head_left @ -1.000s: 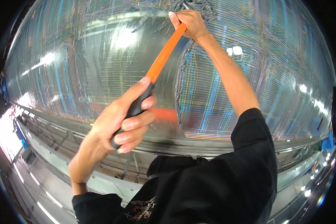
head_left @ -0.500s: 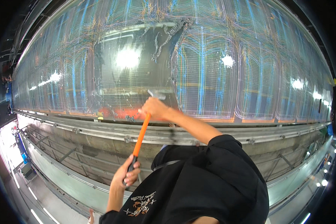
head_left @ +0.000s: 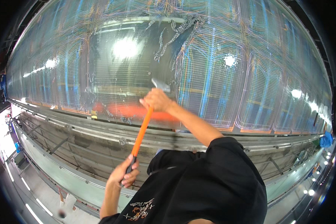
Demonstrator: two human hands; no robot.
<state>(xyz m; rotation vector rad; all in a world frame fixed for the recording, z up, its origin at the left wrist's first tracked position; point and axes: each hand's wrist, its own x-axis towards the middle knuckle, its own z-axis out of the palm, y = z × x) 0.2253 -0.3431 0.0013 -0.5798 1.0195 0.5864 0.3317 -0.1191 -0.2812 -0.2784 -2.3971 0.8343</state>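
Note:
My left hand (head_left: 126, 172) is closed round the black grip at the lower end of a long-handled scraper (head_left: 142, 134). Farther up its orange shaft, my right hand (head_left: 156, 100) is wrapped just below the head. The scraper's flat grey blade (head_left: 161, 85) lies over a bare, dull rectangular patch (head_left: 119, 76) of a large glossy panel (head_left: 220, 91); whether it touches cannot be made out. Thin coloured lines cover the panel around that patch. Crumpled grey shreds (head_left: 181, 30) cling to the patch's far right corner, and smaller bits (head_left: 126, 120) sit near its front edge.
Metal rails (head_left: 123, 141) run along the panel's near edge, between it and my body. A pale green ledge (head_left: 58, 160) lies nearer on the left. At lower left a person in light clothing (head_left: 68, 203) is partly visible. A blue item (head_left: 326, 139) is at far right.
The scraper blade has moved a little farther over the bare patch, with both hands keeping their hold. My view has shifted slightly, and more of the person at lower left shows.

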